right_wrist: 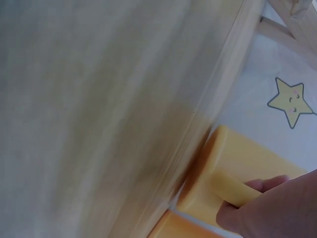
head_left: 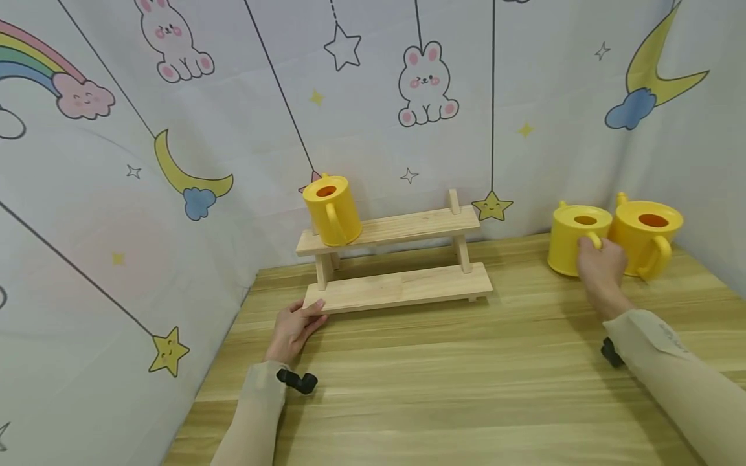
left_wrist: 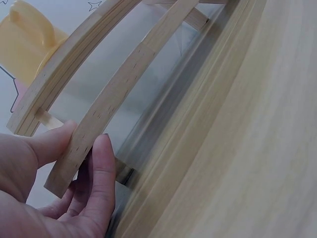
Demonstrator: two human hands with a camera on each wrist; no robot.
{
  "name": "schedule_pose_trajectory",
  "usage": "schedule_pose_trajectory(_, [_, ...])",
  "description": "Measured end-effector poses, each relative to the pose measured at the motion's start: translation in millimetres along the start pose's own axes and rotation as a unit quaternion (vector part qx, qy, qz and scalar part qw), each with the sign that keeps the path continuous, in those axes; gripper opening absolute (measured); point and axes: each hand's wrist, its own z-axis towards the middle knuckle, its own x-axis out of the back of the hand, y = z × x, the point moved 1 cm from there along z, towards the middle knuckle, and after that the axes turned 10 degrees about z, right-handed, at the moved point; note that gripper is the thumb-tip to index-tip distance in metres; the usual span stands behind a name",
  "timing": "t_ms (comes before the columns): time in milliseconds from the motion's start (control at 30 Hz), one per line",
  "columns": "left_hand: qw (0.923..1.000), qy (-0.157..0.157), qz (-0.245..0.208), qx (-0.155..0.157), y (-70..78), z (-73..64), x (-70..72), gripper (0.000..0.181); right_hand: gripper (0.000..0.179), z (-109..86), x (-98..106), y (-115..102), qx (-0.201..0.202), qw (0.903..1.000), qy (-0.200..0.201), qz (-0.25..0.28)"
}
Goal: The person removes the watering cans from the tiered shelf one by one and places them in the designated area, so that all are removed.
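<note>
A two-tier wooden shelf (head_left: 402,288) stands on the table near the back. My left hand (head_left: 296,329) grips the left end of its lower board (left_wrist: 106,111), thumb on top and fingers beneath. On the left of the upper board stands a yellow watering can (head_left: 344,210), its handle facing me. At the right, my right hand (head_left: 603,265) holds a second yellow watering can (head_left: 564,243) by its handle (right_wrist: 233,188). That can stands upright on or very near the table. Close beside it, on its right, is a third yellow watering can (head_left: 632,243).
The wood-grain table (head_left: 443,382) spreads out in front of the shelf. Behind it hangs a white cloth (head_left: 373,142) printed with rabbits, moons and stars, and the cloth runs along the left side too. A small wooden upright (head_left: 454,202) rises from the upper board's right end.
</note>
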Motion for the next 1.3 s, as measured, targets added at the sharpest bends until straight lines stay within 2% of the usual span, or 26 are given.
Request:
schedule_pose_trajectory(167, [1.0, -0.001, 0.003, -0.001, 0.4, -0.6, 0.2, 0.067, 0.043, -1.6, 4, 0, -0.014, 0.9996, -0.018, -0.015])
schedule_pose_trajectory(567, [1.0, -0.004, -0.003, -0.003, 1.6, -1.1, 0.2, 0.069, 0.047, -4.9, 12, 2, -0.011, 0.9978, -0.046, -0.047])
schedule_pose_trajectory(767, [1.0, -0.002, -0.002, -0.001, 0.7, -0.6, 0.2, 0.069, 0.04, -8.0, 16, 4, -0.004, 0.9963, -0.062, -0.059])
schedule_pose_trajectory(967, [1.0, -0.001, -0.001, -0.003, -0.3, -0.2, 0.4, 0.07, 0.029, -10.7, 17, 2, 0.01, 0.9929, -0.059, -0.103])
schedule_pose_trajectory(1133, [1.0, 0.002, -0.001, -0.006, -0.1, -0.4, 0.3, 0.068, 0.036, -14.9, 18, -3, 0.018, 0.9888, -0.056, -0.137])
schedule_pose_trajectory(1300, [1.0, 0.003, -0.001, -0.006, 0.2, -1.3, 0.3, 0.067, 0.046, -21.0, 18, -7, 0.023, 0.9879, -0.051, -0.144])
